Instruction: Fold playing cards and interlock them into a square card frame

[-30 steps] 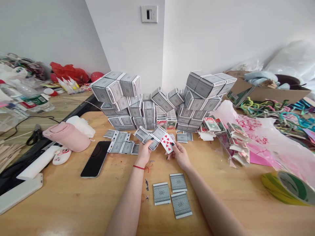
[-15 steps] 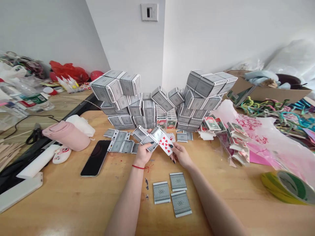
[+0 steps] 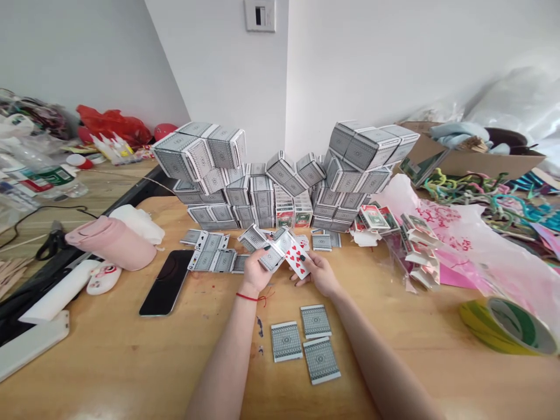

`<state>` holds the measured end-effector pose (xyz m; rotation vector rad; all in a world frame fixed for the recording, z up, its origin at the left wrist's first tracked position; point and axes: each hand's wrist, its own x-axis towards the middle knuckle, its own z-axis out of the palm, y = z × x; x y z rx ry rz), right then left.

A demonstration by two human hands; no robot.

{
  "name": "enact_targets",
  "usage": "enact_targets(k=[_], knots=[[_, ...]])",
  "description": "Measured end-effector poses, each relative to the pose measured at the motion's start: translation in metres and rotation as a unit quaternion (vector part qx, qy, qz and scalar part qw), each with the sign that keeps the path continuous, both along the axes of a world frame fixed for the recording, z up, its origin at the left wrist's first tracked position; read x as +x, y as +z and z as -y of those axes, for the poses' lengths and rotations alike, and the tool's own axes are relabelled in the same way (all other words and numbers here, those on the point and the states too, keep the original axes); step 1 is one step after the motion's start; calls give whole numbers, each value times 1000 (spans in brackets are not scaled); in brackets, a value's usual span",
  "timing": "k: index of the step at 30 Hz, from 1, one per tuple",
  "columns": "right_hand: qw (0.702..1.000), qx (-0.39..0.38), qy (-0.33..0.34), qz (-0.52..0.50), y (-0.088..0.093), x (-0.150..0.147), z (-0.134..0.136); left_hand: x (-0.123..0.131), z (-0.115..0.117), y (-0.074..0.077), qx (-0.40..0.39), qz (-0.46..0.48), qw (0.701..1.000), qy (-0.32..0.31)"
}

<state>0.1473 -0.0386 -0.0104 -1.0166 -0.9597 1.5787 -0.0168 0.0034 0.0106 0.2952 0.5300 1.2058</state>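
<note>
My left hand (image 3: 255, 271) is closed on a folded structure of grey-backed playing cards (image 3: 266, 248) held just above the wooden table (image 3: 131, 356). My right hand (image 3: 321, 273) pinches a face-up red hearts card (image 3: 297, 258) against the right side of that structure. Three face-down cards (image 3: 305, 342) lie on the table just below my hands. More loose cards (image 3: 210, 252) are spread to the left of my left hand. Behind stands a wall of stacked card cubes (image 3: 280, 175).
A black phone (image 3: 167, 282) and a pink tumbler (image 3: 109, 242) lie at the left. Pink plastic bags (image 3: 464, 245) and card packs (image 3: 415, 245) sit at the right, a green tape roll (image 3: 507, 326) near the right edge, a cardboard box (image 3: 472, 157) behind.
The hearts card has moved slightly left, closer against the card structure in my left hand. Both hands stay in about the same place; the view shifted a little.
</note>
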Motion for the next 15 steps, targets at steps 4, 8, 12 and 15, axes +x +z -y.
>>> enact_targets(k=[4, 8, 12, 15], knots=[[1000, 15, 20, -3, -3, 2, -1, -1, -4, -7, -36, -42, 998, 28], [999, 22, 28, 8, -6, 2, -1, -1, -8, -10, -50, -91, 993, 52], [999, 20, 35, 16, -6, 3, -2, 0, -10, -8, -59, -119, 990, 55], [999, 12, 40, 23, -5, 4, -2, 1, -10, -7, -65, -126, 989, 51]])
